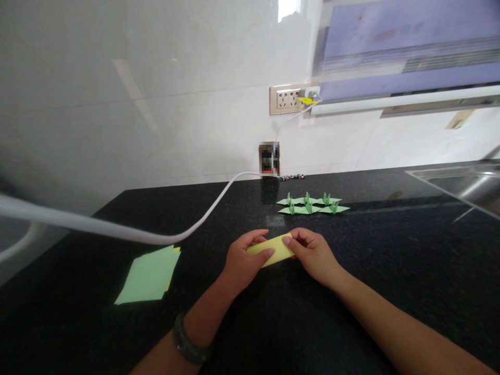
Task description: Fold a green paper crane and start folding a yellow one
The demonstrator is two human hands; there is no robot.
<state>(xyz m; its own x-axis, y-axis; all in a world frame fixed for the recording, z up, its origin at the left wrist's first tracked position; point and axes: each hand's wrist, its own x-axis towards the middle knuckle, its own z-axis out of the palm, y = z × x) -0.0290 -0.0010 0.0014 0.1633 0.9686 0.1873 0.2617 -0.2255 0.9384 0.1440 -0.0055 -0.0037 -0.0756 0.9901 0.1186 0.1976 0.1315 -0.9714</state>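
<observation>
A stack of pale green square paper sheets lies at the left of the black speckled stone surface. At centre, the left hand and right hand pinch opposite ends of a folded yellow paper strip just above the surface. Behind it, further right, sit six small green folded paper cranes.

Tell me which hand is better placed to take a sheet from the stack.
Probably left. The left hand sits nearer the paper stack on its side of the counter; the right hand would cross over. Both pinch the yellow strip.
</observation>
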